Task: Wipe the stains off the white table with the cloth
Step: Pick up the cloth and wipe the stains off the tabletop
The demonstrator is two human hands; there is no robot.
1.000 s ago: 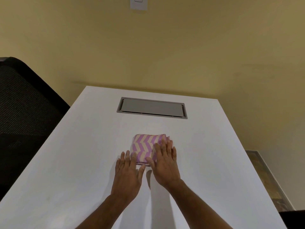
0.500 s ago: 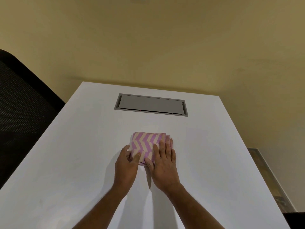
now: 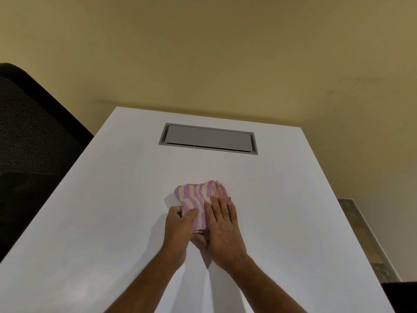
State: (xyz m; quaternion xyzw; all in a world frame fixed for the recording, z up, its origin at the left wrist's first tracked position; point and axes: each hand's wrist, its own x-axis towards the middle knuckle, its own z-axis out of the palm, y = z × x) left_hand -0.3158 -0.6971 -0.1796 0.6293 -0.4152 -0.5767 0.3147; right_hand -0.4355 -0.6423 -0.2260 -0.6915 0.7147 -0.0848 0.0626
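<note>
A folded cloth [image 3: 195, 197] with pink and cream zigzag stripes lies near the middle of the white table [image 3: 108, 199]. My left hand [image 3: 177, 227] pinches the cloth's near left corner between thumb and curled fingers, and that edge is lifted a little. My right hand [image 3: 222, 227] rests flat on the cloth's right side, fingers together, pressing it down. Its palm sits on the table. I see no clear stains on the table; a faint mark shows near the left front.
A grey rectangular cable hatch [image 3: 208, 140] is set into the table at the far end. A black mesh chair back [image 3: 29, 143] stands at the left. A yellow wall rises behind the table. A framed panel [image 3: 363, 240] leans low at the right.
My left hand has gone from lying flat to gripping the cloth's left corner and raising it. The right hand stays pressed on the cloth.
</note>
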